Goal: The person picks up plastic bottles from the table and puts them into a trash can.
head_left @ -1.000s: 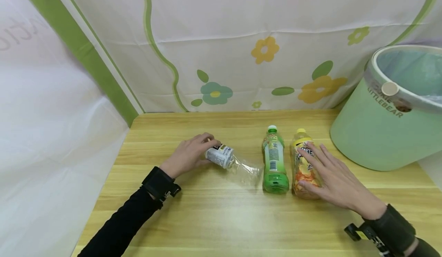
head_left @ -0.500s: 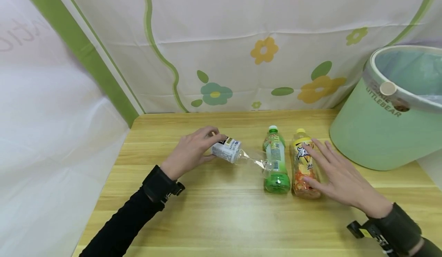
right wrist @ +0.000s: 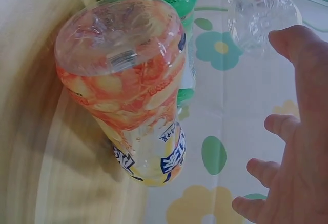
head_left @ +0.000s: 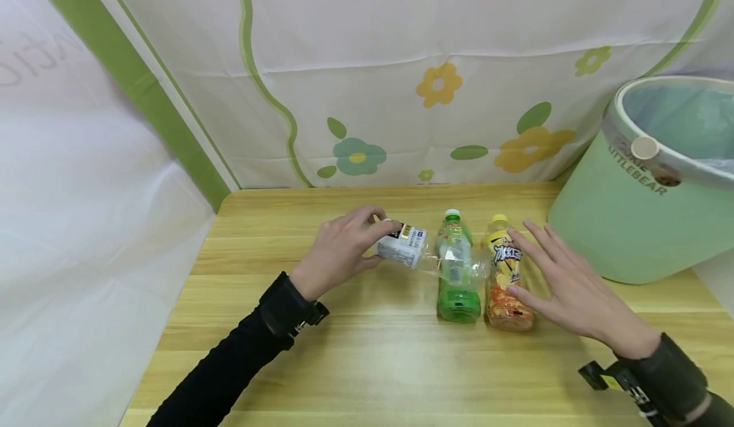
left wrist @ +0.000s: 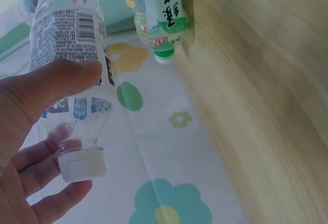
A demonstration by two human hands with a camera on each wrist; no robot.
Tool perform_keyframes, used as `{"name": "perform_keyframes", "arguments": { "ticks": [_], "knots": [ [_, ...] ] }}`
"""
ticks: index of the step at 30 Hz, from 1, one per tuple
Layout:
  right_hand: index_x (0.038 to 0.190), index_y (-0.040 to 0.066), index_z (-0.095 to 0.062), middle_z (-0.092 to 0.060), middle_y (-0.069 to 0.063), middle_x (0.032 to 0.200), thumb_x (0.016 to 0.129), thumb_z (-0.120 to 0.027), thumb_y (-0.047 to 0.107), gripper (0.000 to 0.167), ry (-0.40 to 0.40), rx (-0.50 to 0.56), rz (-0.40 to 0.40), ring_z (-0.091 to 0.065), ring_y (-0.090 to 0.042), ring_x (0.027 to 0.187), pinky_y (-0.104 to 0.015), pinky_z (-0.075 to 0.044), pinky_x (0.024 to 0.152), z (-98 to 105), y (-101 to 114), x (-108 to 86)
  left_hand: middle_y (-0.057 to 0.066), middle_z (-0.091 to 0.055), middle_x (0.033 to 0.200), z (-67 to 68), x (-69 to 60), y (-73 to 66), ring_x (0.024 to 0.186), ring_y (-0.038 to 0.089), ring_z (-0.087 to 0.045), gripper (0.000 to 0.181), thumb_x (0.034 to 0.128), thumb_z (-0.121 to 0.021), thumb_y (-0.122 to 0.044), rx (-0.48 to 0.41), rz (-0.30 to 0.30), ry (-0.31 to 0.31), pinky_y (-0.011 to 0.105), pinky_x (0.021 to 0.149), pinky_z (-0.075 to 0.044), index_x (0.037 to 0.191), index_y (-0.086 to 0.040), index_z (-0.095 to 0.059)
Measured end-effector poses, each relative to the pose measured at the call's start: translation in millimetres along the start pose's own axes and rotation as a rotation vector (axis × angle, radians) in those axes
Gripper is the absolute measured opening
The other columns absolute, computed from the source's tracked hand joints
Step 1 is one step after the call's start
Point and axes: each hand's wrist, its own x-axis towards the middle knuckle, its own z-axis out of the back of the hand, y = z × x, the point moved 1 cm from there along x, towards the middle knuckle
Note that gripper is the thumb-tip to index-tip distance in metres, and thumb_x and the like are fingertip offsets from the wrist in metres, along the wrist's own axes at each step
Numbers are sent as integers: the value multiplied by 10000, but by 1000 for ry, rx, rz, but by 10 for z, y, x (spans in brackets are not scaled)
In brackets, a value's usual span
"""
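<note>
My left hand [head_left: 346,248] grips a clear plastic bottle [head_left: 404,246] by its labelled part. In the left wrist view the thumb lies across the label and the white cap [left wrist: 83,165] points toward the fingers. The clear base reaches over a green bottle [head_left: 459,303] that lies on the table. Beside it lies a yellow-capped drink bottle [head_left: 507,280] with an orange and yellow label. My right hand [head_left: 573,290] hovers just right of that bottle, fingers spread and holding nothing; the right wrist view shows a gap between them.
A pale green bin [head_left: 636,217] with a liner stands at the right, behind my right hand. The wooden table [head_left: 367,363] meets a white flowered cloth [head_left: 373,83] at its back edge. Another white cloth [head_left: 86,223] hangs on the left.
My left hand has lifted the clear bottle and carried it right, over the green bottle. My right hand has drawn off the yellow-capped bottle slightly to the right.
</note>
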Motion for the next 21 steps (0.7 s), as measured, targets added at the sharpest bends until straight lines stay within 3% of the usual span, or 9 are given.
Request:
{"name": "perform_keyframes", "arguments": {
  "ticks": [11, 21],
  "knots": [
    [1644, 242, -219, -110, -80, 1687, 856, -798, 451, 1000, -16, 7, 5, -103, -445, 1498, -768, -224, 1037, 31, 29, 23, 83, -554, 1215, -121, 141, -217, 938, 213, -592, 648, 746, -937, -242, -9, -16, -45, 302, 680, -547, 1328, -229, -651],
    [1636, 214, -255, -165, -110, 1673, 715, -885, 499, 1151, -73, -26, 79, -168, -484, 1474, -753, -294, 1010, 50, 62, 78, 81, -542, 1208, -212, 264, -376, 922, 207, -578, 587, 794, -896, -274, 21, -24, -53, 284, 598, -523, 1329, -246, -657]
  ]
}}
